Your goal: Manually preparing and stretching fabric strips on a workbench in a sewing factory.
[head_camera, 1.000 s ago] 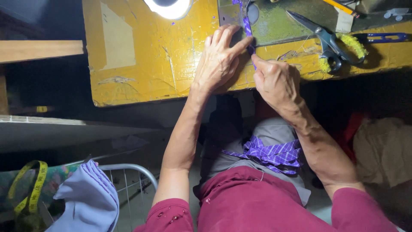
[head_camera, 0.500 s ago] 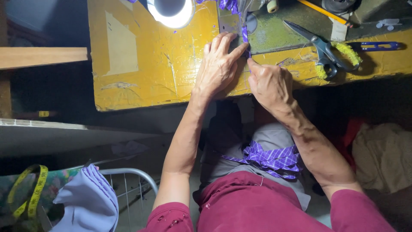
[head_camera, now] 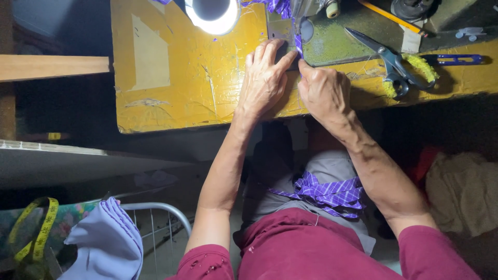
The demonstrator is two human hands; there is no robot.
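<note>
My left hand [head_camera: 265, 78] lies flat on the yellow sewing table [head_camera: 176, 78], fingertips pressing a narrow purple plaid fabric strip [head_camera: 298, 44] beside the needle plate. My right hand [head_camera: 324, 91] pinches the same strip from the right, thumb and forefinger closed on it. The strip runs up under the sewing machine [head_camera: 332, 21]. More purple plaid fabric [head_camera: 327, 193] rests bunched in my lap.
A round bright lamp [head_camera: 212, 13] shines at the table's top. Scissors with yellow-wrapped handles [head_camera: 399, 67] and a blue tool [head_camera: 456, 59] lie right of my hands. A yellow tape measure [head_camera: 33, 233] and pale lilac cloth [head_camera: 106, 243] sit by a wire basket [head_camera: 155, 218] lower left.
Both hands have stayed together on the strip; the view has shifted slightly so the table and hands sit lower in frame. The grip looks unchanged.
</note>
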